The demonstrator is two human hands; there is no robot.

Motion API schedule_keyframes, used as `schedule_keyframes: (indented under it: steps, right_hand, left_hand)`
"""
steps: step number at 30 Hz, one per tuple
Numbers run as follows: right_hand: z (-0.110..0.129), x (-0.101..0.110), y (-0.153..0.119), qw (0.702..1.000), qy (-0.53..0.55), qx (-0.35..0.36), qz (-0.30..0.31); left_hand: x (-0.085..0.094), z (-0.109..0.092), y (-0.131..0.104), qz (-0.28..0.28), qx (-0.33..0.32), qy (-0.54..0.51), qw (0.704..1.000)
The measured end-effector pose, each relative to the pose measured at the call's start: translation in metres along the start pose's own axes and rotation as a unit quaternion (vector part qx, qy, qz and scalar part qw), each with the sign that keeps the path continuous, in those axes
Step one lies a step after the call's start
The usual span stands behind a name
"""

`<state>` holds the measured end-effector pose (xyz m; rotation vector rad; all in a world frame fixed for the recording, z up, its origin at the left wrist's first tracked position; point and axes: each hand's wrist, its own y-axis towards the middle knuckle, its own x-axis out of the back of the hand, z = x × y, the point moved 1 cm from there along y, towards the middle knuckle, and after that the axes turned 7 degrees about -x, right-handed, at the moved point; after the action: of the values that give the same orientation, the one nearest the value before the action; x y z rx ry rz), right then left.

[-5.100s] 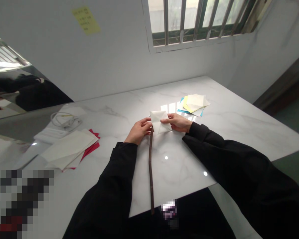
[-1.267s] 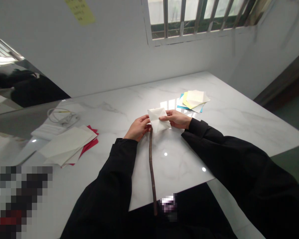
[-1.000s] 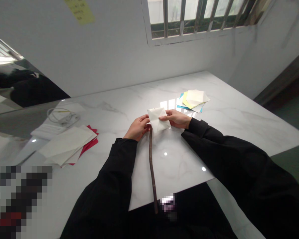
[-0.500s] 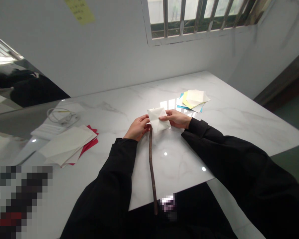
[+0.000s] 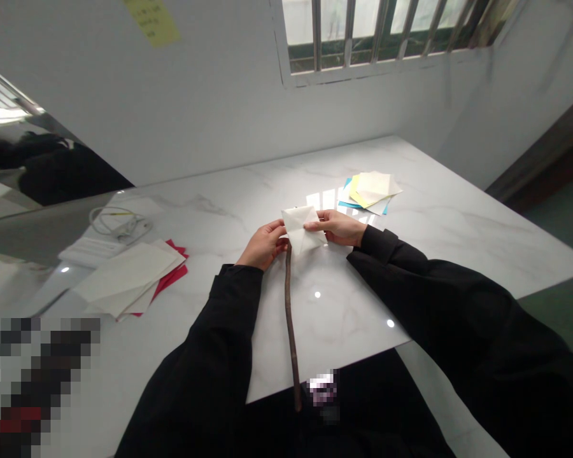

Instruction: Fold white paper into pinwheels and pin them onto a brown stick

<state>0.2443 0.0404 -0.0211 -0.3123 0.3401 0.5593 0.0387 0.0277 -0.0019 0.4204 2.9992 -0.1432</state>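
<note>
Folded paper and brown stick meeting between two hands

In the head view, the right hand is coming in from three o'clock of a folded white paper; its grip is closing on the paper, the thumb lying over the front and the fingers passing behind; the left hand is sitting at about eight o'clock, its fingers curling close together at the paper's left edge and the upper end of a brown stick; exactly what that grip is having hold of, I cannot tell. The stick is running towards six o'clock, its lower end reaching past the near edge of the bench; coloured sheets are lying at two o'clock; cream and red sheets are fanning out between eight and nine; a white cable is lying at nine.
</note>
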Motion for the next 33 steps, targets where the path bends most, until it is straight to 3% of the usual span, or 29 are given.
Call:
schedule_keyframes:
  steps: [33]
  right_hand:
    - [-0.0036,0.0054,0.0026,1.0,0.002,0.005,0.014]
  left_hand:
    - [0.0021,0.0052,0.0028,-0.001,0.01,0.001,1.0]
